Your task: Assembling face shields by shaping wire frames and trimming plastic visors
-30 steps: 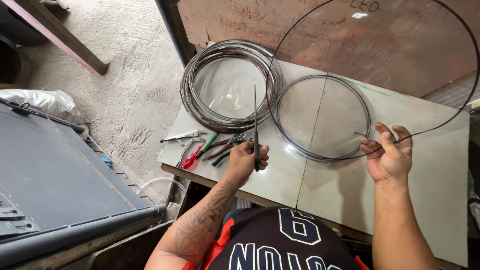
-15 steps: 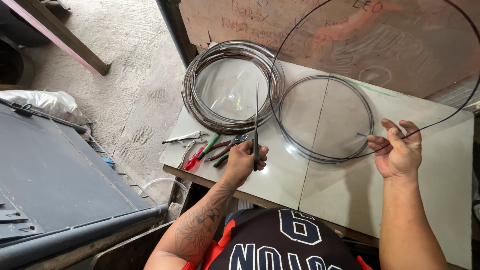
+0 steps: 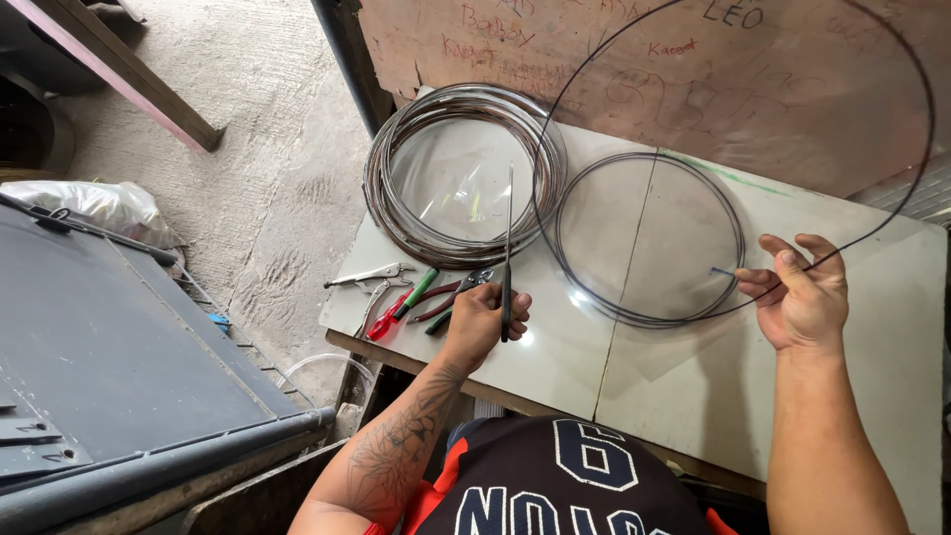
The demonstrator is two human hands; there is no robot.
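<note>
Left hand (image 3: 482, 319) grips wire end (image 3: 508, 248) pointing up-frame; right hand (image 3: 804, 295) pinches wire loop (image 3: 649, 241) lying between them, frame centre.

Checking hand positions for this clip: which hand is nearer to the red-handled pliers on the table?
Left. The left hand grips a thin rod just right of the red-handled pliers, nearly beside them. The right hand holds the wire loop far across the table.

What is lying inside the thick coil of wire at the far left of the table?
Inside the thick wire coil only the pale table shows, with glare and faint coloured marks. The tip of the thin rod in the left hand crosses its near edge.
</note>
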